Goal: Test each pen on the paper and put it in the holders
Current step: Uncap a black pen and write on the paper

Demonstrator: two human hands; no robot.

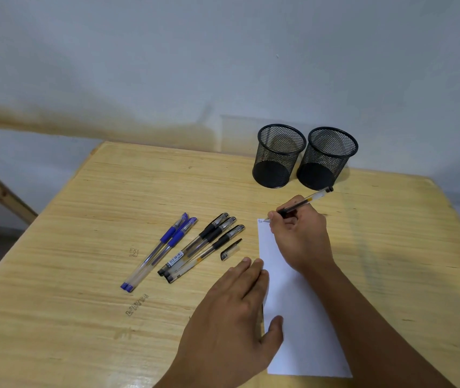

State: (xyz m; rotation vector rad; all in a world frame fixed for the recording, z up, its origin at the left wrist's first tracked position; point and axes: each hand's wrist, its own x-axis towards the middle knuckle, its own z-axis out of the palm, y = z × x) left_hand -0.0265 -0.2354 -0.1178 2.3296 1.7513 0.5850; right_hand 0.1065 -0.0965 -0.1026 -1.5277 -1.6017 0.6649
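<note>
On the pale wooden table (89,219), the right hand (300,233) pinches an uncapped clear black-ink pen (301,204), tip on the white paper sheet (301,317)'s far corner, while the left hand (231,312) presses flat-fingered on its edge, two black mesh holders (304,156) standing beyond.

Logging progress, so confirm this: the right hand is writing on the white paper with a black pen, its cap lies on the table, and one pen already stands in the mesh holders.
Wrong on one count: the head view shows both black wire-mesh holders empty. The rest holds.
</note>
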